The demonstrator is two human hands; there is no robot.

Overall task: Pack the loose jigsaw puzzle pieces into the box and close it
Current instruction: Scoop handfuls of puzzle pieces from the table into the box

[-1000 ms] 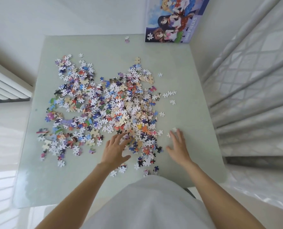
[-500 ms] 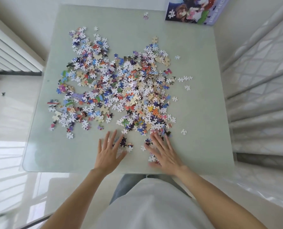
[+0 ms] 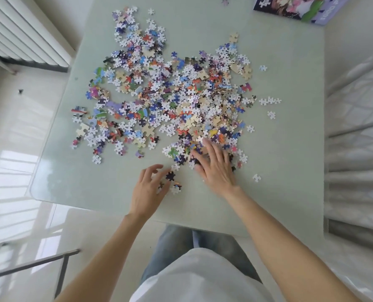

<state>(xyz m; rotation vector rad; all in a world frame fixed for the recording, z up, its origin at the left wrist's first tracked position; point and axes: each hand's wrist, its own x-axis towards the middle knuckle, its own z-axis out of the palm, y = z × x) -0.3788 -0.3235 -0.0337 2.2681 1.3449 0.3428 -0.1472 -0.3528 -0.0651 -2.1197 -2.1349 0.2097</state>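
your pale green table point(image 3: 76, 184) carries a wide scatter of puzzle pieces point(image 3: 172, 99) across its middle, and the box point(image 3: 301, 7) at its far right corner.

This looks like a room in a home. A pale glass tabletop point(image 3: 290, 149) stands on a glossy tiled floor point(image 3: 17, 127), with a white ribbed radiator point(image 3: 24, 33) at ten o'clock and a quilted mattress point(image 3: 359, 105) close along its three o'clock side. A scatter of jigsaw pieces point(image 3: 170, 94) and an illustrated puzzle box point(image 3: 298, 7) at one o'clock suit domestic leisure.
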